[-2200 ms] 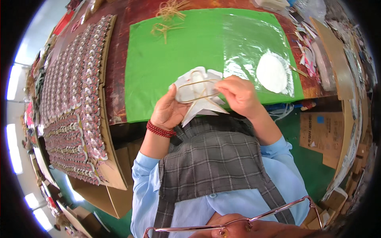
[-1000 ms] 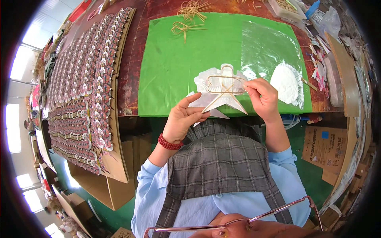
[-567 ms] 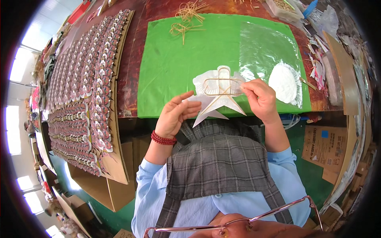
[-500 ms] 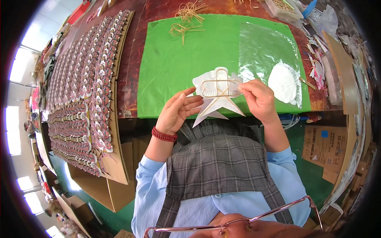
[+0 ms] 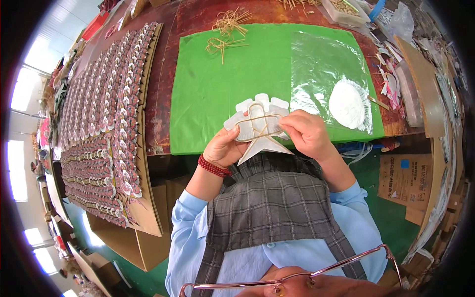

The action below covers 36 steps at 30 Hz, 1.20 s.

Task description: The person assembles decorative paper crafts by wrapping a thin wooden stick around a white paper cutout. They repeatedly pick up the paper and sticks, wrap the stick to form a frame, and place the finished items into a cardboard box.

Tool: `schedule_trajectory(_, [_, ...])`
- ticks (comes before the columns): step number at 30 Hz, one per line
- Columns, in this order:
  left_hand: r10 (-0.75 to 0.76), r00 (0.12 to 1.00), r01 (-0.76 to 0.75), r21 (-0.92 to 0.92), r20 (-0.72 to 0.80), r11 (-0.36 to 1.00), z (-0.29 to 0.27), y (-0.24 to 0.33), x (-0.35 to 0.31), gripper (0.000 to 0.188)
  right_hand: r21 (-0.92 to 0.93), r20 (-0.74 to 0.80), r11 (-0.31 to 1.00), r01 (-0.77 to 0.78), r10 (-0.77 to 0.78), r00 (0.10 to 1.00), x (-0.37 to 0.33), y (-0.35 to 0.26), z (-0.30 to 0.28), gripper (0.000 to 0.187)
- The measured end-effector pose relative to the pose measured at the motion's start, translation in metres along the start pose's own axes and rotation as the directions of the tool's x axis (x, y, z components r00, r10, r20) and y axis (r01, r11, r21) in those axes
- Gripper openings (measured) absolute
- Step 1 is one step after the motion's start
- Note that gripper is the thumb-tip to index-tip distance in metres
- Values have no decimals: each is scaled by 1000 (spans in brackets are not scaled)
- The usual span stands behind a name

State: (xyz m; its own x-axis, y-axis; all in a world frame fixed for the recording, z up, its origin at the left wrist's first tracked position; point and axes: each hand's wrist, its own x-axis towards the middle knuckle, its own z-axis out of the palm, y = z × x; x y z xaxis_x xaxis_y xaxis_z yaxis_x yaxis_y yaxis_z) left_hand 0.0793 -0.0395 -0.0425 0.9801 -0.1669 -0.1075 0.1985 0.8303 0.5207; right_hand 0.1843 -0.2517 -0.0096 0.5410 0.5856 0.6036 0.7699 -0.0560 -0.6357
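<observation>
The L hand (image 5: 221,150) grips the near-L edge of the white paper cutout (image 5: 246,129), thumb on top, & the R hand (image 5: 306,132) pinches the R end of the tan frame (image 5: 250,119), cutout held betw. the 2 hands. Prob. best w/ light, even pressure from each hand, so frame lies flat & paper doesn't crease. Lobed end points out beyond both hands, forked tail back betw. them; long axis approx. fore-aft, frame's wide loop hand-to-hand.
</observation>
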Motion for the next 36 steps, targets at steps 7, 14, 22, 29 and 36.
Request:
schedule_trajectory(7, [-3, 1000, 3, -11, -10, 1000, -2, -1, -1, 60, -5, -1, 1000, 5, -5, 1000, -1, 1, 1, 15])
schedule_trajectory(14, [9, 1000, -9, -29, -9, 1000, -2, -4, 1, 58, -24, -15, 1000, 7, -7, 1000, 0, 1, 1, 13])
schedule_trajectory(22, [-2, 1000, 1, -30, -17, 1000, -7, -6, 3, 59, -22, 2, 1000, -10, 10, 1000, -2, 6, 2, 12])
schedule_trajectory(29, [6, 999, -8, 70, 31, 998, 3, 5, -1, 81, -39, -44, 999, -21, 19, 999, -3, 8, -1, 13])
schedule_trajectory(36, [3, 998, -3, -3, 68, 1000, -5, -11, -13, 118, -16, -101, 999, -35, 33, 994, 1, 6, 1, 12])
